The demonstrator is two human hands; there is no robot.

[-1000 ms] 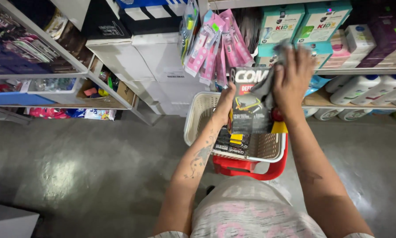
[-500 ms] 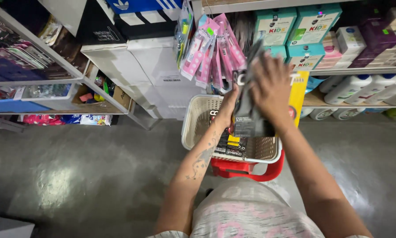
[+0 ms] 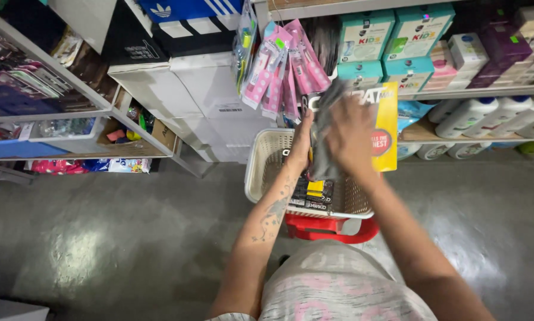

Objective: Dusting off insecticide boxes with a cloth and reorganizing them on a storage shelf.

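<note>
Both hands have risen above the cream perforated plastic basket (image 3: 261, 172). The right hand (image 3: 351, 134) and left hand (image 3: 304, 139) together grip the black-and-yellow flat pack (image 3: 384, 128), now lifted near the pink hanging packets (image 3: 279, 71).

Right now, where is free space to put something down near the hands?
The grey floor left of the cream basket lies bare, up to the shelf with white boxes. The basket holds black packs; both hands and pink hanging packs crowd above it.

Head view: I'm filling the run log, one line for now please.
left hand: holds grey packet | right hand: on packet | below: cream basket
</note>
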